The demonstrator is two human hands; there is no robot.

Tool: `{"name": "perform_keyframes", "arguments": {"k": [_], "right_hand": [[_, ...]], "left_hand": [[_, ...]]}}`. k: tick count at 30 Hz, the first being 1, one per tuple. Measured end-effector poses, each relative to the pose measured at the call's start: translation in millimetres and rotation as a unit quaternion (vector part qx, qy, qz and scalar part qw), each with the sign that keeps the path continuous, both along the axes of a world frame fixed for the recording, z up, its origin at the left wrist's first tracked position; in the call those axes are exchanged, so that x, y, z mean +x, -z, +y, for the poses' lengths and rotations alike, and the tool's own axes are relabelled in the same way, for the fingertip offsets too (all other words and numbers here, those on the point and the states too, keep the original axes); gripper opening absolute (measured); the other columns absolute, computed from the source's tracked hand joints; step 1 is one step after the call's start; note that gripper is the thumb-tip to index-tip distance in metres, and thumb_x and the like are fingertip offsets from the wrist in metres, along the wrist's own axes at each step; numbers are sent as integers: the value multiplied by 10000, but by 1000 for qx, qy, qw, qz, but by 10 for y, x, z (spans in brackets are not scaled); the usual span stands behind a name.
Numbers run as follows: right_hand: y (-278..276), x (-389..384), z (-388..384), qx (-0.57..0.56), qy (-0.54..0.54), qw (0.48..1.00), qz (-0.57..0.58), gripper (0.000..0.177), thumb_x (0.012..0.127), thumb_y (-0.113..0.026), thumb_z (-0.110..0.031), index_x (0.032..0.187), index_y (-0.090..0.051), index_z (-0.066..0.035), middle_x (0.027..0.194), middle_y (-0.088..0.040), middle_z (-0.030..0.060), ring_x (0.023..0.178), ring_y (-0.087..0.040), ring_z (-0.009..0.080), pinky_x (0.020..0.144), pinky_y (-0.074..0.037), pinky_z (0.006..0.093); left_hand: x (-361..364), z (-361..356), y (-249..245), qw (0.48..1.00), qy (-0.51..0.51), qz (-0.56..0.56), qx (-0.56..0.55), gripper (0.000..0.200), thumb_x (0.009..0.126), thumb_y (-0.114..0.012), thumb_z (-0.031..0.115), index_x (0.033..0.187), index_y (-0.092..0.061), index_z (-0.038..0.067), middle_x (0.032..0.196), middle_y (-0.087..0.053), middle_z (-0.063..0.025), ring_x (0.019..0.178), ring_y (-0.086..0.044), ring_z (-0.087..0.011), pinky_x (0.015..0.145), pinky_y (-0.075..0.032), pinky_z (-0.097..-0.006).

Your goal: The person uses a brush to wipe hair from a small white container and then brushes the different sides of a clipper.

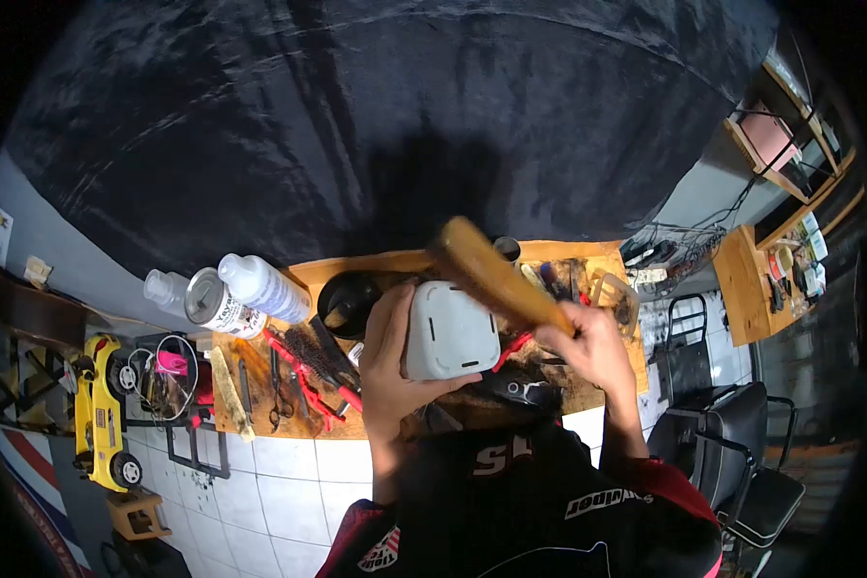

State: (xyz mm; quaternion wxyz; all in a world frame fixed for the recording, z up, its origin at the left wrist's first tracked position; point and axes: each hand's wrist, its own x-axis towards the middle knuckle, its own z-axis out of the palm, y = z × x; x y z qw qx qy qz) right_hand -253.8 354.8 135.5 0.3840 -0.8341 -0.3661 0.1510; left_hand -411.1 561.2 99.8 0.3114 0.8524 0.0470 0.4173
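My left hand (387, 352) is wrapped round a pale grey plastic container (453, 332), rounded-square with small dark slots in its face. In my right hand (597, 349) is a wooden brush (506, 279), smeared by motion, its wide end slanting up and left over the container's upper right edge. Below the container, a black hair clipper (525, 390) lies on the wooden table (308, 424). A black bowl (349, 301) stands just left of my left hand, close to a dark round hairbrush (308, 349).
Left on the table stand white bottles (260, 287) and a can (217, 301), near scissors (279, 409) and combs. A clear plastic box (615, 301) sits at the right end. A dark cloth (308, 144) hangs behind. Black chairs (713, 433) stand right; a yellow toy car (101, 414) is left.
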Motion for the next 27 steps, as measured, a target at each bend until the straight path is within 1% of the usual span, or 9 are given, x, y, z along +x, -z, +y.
{"name": "perform_keyframes", "arguments": {"k": [3,6,10,13,15,18,21,25,27], "right_hand": [[64,102,-2,-25,95,991,-91,345,811,-738,-338,893,-677,-9,622,-603,153,487,-567,282,515,-435,358],[76,69,-72,94,14,995,-2,371,769,-778,-345,846,-668,1,596,-580,146,505,-579,268,515,-428,342],[-151,15,-143,21,-224,974,0,316,721,-822,-280,842,-685,-22,641,-616,130,545,-598,225,530,-432,340],[20,-5,-49,94,-97,990,-34,314,738,-808,-299,851,-691,-30,613,-604,136,500,-579,241,511,-429,347],[-25,32,-20,7,70,994,-78,338,796,-759,-343,853,-687,-17,568,-571,170,470,-559,245,491,-425,372],[9,137,-78,-14,135,988,-70,338,789,-766,-326,801,-663,-5,560,-551,137,480,-524,178,499,-419,343],[-19,85,-179,110,-14,994,25,309,751,-796,-280,781,-656,-7,596,-572,107,515,-528,161,521,-423,310],[-233,10,-193,77,-246,966,-3,307,673,-854,-236,782,-666,-19,648,-618,112,573,-603,154,546,-447,315],[-223,19,-189,31,-189,982,4,311,695,-842,-256,807,-678,-16,660,-625,132,573,-618,174,543,-446,320]], "left_hand": [[-9,4,88,992,37,-3,-121,1128,454,-949,350,1357,-416,-65,1291,-542,-222,1190,-552,-329,999,-453,-416],[0,-22,6,994,23,11,-104,1097,482,-940,325,1367,-411,-51,1316,-513,-221,1206,-530,-343,1005,-444,-415],[81,-11,40,1000,-1,21,-23,1033,497,-928,286,1345,-439,-44,1319,-498,-236,1207,-515,-390,993,-454,-430],[34,-68,7,1000,-2,16,-4,1035,494,-929,277,1349,-438,-38,1305,-511,-234,1210,-509,-396,992,-457,-442],[40,-50,-15,999,15,11,-27,1063,487,-936,315,1352,-431,-41,1298,-523,-238,1207,-519,-388,998,-455,-453],[37,-34,22,999,11,2,-34,1107,470,-936,376,1354,-420,-46,1299,-536,-226,1226,-513,-388,1031,-427,-459],[78,-40,-86,999,-19,0,41,1057,477,-925,283,1357,-432,-34,1304,-535,-179,1197,-502,-383,1018,-404,-487],[123,-21,1,998,-24,21,47,993,479,-913,272,1314,-468,-30,1289,-552,-167,1204,-481,-380,1012,-395,-494],[138,-56,-30,999,-18,-5,44,958,478,-909,265,1287,-489,-30,1279,-560,-165,1200,-480,-385,1006,-401,-489]]}}
